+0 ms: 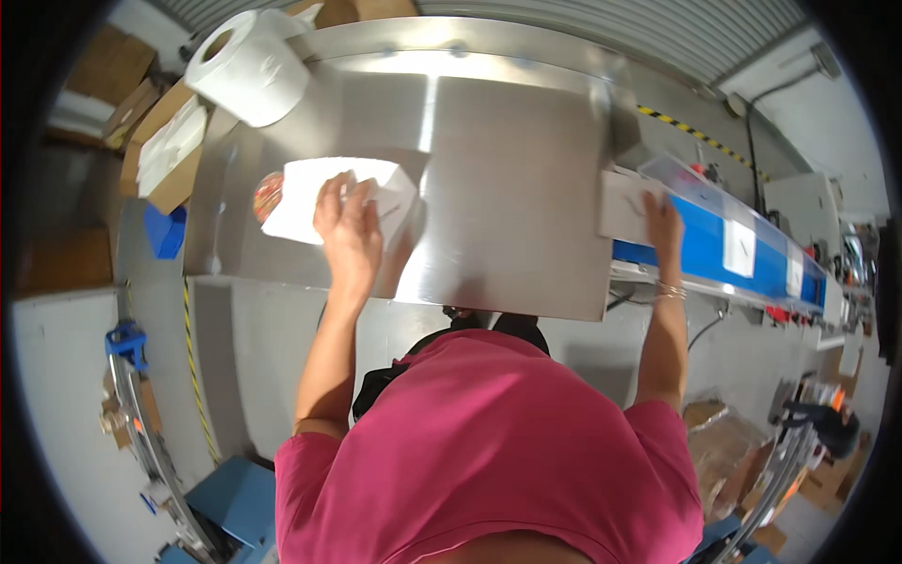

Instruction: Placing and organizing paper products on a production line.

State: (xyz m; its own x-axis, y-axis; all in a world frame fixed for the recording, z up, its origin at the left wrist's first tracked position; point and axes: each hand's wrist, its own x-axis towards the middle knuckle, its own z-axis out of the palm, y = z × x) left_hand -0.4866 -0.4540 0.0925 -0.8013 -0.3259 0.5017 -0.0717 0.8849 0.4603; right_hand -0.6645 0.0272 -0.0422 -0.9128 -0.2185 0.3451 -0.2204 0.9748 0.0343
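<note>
On the left half of the steel table (pixel 517 188) lies a white box (pixel 303 202), with my left hand (pixel 348 221) bent over its top and gripping it. A round red-and-white patterned thing (pixel 268 197) pokes out at the box's left side; its kind I cannot make out. At the table's right edge, my right hand (pixel 663 226) has its fingers on a second white flat box (pixel 624 207), which lies across the end of the blue conveyor belt (pixel 700 235). Motion smears this hand slightly, and its thumb is hidden.
A large white roll (pixel 246 70) stands at the table's back left corner. Left of the table is an open cardboard box (pixel 169 150) with white contents, above a blue bin (pixel 164 230). Clear guards (pixel 728 207) flank the conveyor, with more white pieces (pixel 739 248) along it.
</note>
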